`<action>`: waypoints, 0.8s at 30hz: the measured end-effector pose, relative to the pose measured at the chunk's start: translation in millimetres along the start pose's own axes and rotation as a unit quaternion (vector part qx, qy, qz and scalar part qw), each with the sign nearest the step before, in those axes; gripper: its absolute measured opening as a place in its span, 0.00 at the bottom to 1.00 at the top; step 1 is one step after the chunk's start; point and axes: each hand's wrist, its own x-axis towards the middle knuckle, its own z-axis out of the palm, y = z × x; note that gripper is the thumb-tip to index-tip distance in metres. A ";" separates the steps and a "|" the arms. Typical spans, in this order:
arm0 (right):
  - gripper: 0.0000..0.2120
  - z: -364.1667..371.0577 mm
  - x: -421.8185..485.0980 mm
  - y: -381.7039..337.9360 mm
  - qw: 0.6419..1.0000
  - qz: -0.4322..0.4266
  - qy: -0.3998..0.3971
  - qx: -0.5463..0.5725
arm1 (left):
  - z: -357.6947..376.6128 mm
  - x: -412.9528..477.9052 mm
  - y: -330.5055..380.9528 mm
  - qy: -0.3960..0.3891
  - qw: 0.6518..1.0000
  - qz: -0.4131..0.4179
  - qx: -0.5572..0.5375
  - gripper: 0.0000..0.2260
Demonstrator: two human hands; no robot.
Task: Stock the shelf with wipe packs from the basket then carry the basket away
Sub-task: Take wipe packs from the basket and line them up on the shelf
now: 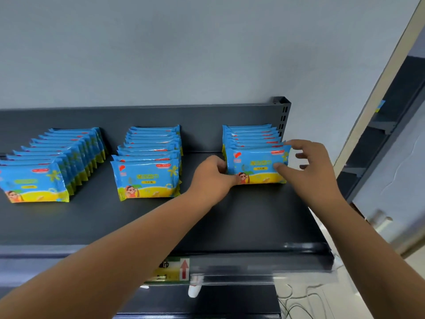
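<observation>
Stocking step; basket not in view. Left row (53, 162) and middle row (149, 157) stand mid frame. Left hand (212, 176) curls on the left edge of the front pack (255, 165); right hand (310, 166) pinches its right end, thumb on the face. Pack stands upright at the front of the right row (250, 137). Next, probably: square it, let go. Bare shelf (241, 222) in front; upright (284, 116) close at right.

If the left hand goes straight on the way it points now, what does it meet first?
The front wipe pack on the right; the left hand seems to touch its left edge.
</observation>
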 end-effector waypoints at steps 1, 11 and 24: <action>0.26 -0.4 0.3 -0.4 1.000 -0.009 -0.003 -0.010 | -1.1 0.9 -0.4 -0.003 1.000 0.000 0.004 0.17; 0.30 -4.4 -9.1 -1.0 0.992 -0.035 -0.030 -0.116 | -4.9 -4.4 1.8 0.016 0.999 0.021 0.045 0.16; 0.29 35.3 -71.1 -105.2 0.973 -0.174 -0.095 -0.116 | -62.0 -90.4 -2.6 0.222 0.903 0.140 0.339 0.36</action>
